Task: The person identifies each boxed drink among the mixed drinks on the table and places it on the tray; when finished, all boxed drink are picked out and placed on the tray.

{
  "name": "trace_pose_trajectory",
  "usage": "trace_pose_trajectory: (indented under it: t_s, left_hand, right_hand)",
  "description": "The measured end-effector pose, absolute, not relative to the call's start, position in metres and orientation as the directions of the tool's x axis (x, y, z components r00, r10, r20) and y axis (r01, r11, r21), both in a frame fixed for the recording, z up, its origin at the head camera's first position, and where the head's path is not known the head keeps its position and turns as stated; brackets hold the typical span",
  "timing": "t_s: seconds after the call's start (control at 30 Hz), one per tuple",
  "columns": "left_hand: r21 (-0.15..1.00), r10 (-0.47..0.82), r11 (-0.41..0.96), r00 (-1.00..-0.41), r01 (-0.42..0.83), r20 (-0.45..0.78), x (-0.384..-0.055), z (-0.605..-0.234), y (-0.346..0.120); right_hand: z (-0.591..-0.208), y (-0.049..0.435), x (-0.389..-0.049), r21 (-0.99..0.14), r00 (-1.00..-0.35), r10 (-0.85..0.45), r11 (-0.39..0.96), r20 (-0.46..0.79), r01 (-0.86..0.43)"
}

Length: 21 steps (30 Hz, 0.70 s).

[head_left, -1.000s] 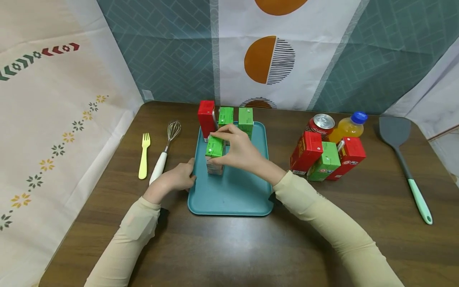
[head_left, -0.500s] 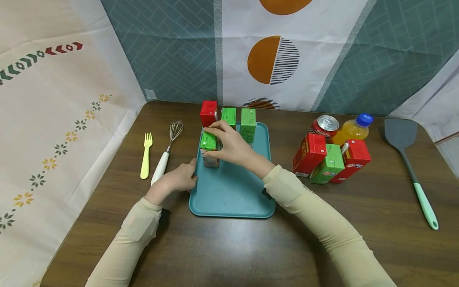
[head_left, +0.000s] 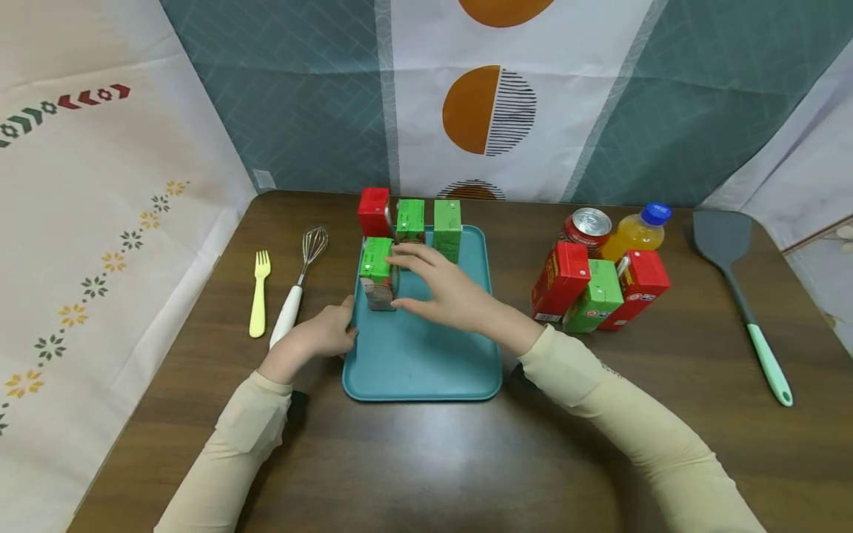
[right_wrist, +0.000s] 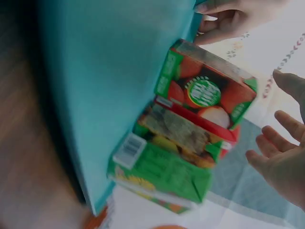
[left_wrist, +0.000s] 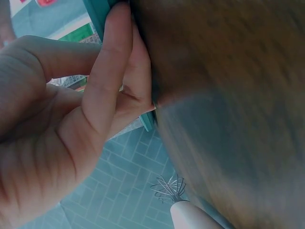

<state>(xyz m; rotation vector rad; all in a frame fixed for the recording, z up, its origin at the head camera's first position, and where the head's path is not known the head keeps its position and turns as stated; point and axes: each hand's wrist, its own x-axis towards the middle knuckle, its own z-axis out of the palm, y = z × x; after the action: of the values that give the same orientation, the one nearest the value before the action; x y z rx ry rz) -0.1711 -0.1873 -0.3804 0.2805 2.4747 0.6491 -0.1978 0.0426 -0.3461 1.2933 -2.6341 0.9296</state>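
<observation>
A teal tray (head_left: 426, 370) lies on the table with several juice boxes standing at its back left. My left hand (head_left: 326, 331) holds the tray's left rim; the left wrist view has its thumb and fingers pinching that edge. My right hand (head_left: 449, 296) is over the tray, thumb and fingers spread and apart from the front green-topped juice box (head_left: 378, 277). In the right wrist view this juice box (right_wrist: 205, 90) shows apples and a round green label. Behind it stand a red juice box (head_left: 375, 211) and two green juice boxes, one in the middle (head_left: 411, 215) and one at right (head_left: 448, 226).
Left of the tray lie a yellow fork (head_left: 260, 292) and a whisk (head_left: 288, 311) with a white handle. On the right are a cola can (head_left: 589, 226), an orange drink bottle (head_left: 636, 233), and red and green juice boxes (head_left: 593, 296). A spatula (head_left: 760, 348) lies farther right.
My right hand moved the green-topped juice box left and back, beside the tray's left rim in front of the red one, then let go. My left hand has stayed at the rim.
</observation>
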Motion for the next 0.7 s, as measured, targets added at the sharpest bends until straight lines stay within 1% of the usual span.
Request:
trace_pose_trajectory:
  t_s: [0.13,0.27,0.37,0.53,0.63,0.7]
  left_hand:
    - [0.505,0.344,0.859,-0.822,0.081,-0.454,-0.172,-0.381,-0.186]
    - [0.525,0.363,0.845,-0.827,0.098,-0.429,-0.173,-0.380,-0.184]
    - [0.537,0.371,0.838,-0.825,0.099,-0.427,-0.173,-0.379,-0.183]
    - [0.526,0.362,0.845,-0.825,0.095,-0.433,-0.171,-0.379,-0.182]
    - [0.528,0.356,0.844,-0.831,0.090,-0.428,-0.171,-0.379,-0.183]
    - [0.534,0.355,0.841,-0.833,0.086,-0.425,-0.170,-0.379,-0.183]
  right_hand:
    - [-0.338,0.068,-0.182,-0.470,-0.606,-0.713,0.426,0.352,-0.773]
    - [-0.328,0.111,-0.163,-0.458,-0.600,-0.695,0.417,0.395,-0.785]
    - [-0.324,0.145,-0.151,-0.424,-0.591,-0.675,0.424,0.442,-0.801]
    - [-0.323,0.193,-0.138,-0.352,-0.576,-0.611,0.457,0.544,-0.817]
    - [-0.323,0.216,-0.134,-0.327,-0.582,-0.550,0.496,0.599,-0.805]
    - [-0.324,0.231,-0.132,-0.325,-0.605,-0.509,0.536,0.613,-0.779]
